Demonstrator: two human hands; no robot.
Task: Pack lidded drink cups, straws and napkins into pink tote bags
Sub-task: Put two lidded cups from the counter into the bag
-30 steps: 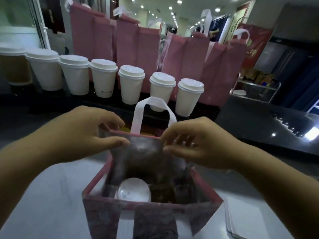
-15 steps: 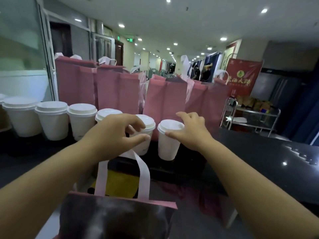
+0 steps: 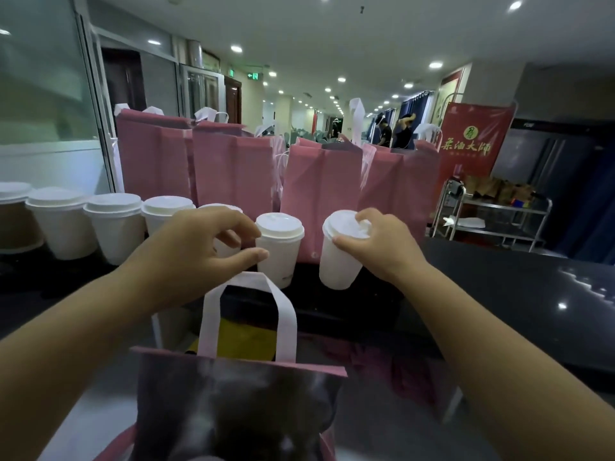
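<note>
My right hand [image 3: 382, 251] has lifted one cup [image 3: 339, 264], gripping it tilted; left hand [image 3: 186, 257] half-open, empty; six cups [image 3: 279, 251] standing.

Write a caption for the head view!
Right hand holds a tilted white lidded paper cup; left hand reaches for the next cup, beyond a pink tote bag.

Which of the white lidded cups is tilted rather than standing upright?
The rightmost cup, gripped near its lid by the right hand. It tilts; the other cups stand upright in their row.
</note>
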